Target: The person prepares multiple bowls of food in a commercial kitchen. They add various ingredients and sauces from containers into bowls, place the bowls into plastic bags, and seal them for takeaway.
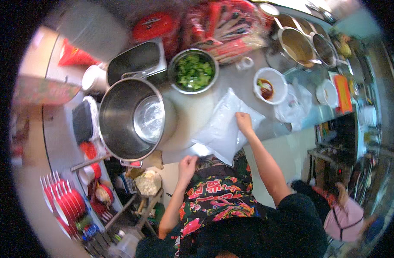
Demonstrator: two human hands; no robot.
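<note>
A plump white plastic bag [221, 119] lies slanted over the front edge of the steel counter, its lower corner close to my apron. My right hand [244, 123] grips the bag's right side, fingers curled into the film. My left hand [187, 166] is curled just below the bag's lower left corner. Beside its fingertips is a bright, shiny flat piece [200, 150], perhaps metal. Blur hides whether the hand holds it. Left of the bag a tall steel stockpot [116, 119] stands on the counter, and behind the bag sits a steel bowl of chopped greens [193, 71].
A white tub with red sauce [269, 85] and a crumpled plastic bag [293, 103] are at right. Pots [297, 46] stand farther back. Wrapped red packages [222, 29] line the rear. Stacked red bowls [67, 201] are at lower left. Another person [343, 216] is at lower right.
</note>
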